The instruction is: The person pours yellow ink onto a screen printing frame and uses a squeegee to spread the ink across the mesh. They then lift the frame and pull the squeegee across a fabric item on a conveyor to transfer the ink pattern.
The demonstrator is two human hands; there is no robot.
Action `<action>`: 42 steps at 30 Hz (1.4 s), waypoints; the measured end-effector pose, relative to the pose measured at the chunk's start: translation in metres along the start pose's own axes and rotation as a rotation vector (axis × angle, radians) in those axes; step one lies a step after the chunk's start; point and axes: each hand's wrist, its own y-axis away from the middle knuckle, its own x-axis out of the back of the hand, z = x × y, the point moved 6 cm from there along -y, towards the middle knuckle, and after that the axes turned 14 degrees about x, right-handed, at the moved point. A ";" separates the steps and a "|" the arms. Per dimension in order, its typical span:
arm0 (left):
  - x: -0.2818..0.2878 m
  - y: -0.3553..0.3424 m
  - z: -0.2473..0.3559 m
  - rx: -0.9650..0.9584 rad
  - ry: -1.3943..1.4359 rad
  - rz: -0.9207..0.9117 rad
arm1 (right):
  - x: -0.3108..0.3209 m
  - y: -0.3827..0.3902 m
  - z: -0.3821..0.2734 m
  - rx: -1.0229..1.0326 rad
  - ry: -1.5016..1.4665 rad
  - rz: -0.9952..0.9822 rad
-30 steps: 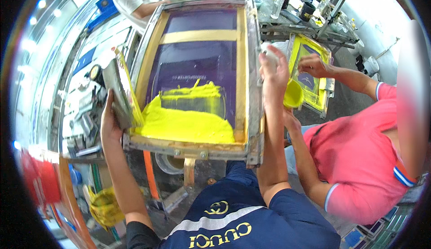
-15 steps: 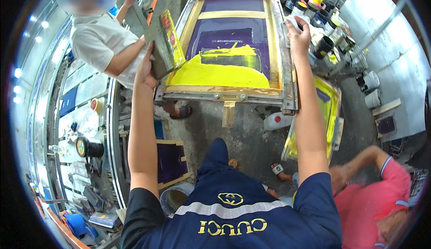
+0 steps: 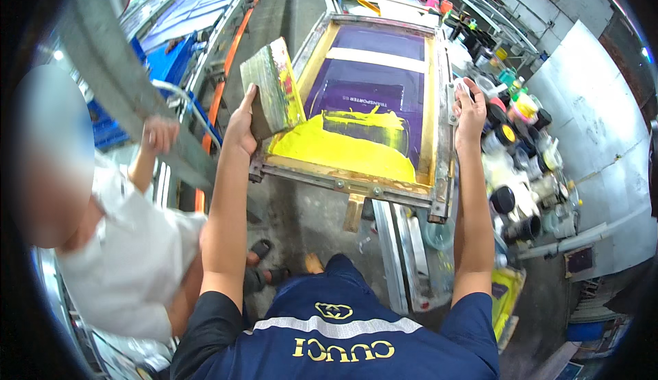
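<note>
I carry a metal-edged printing screen with purple mesh and a pool of yellow ink across its near end. My left hand is closed on a wide squeegee smeared with yellow and on the screen's left side; how much of the frame it grips is hidden. My right hand grips the screen's right side, with a small white item at its fingers that I cannot make out. Below the screen, at the lower right, leans another yellow-smeared screen.
A person in white stands close at my left, beside a grey pillar. A long printing table with an orange edge runs away at left. A crowded bench of ink pots lines the right. Metal rails lie below the screen.
My view has swung round, bringing the pillar and long table into sight. The person in white is nearer at left; the one in pink has left view. My grips look unchanged.
</note>
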 end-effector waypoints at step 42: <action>-0.069 -0.313 0.059 -0.070 -0.216 0.189 | -0.001 -0.194 0.340 -0.366 -0.124 0.176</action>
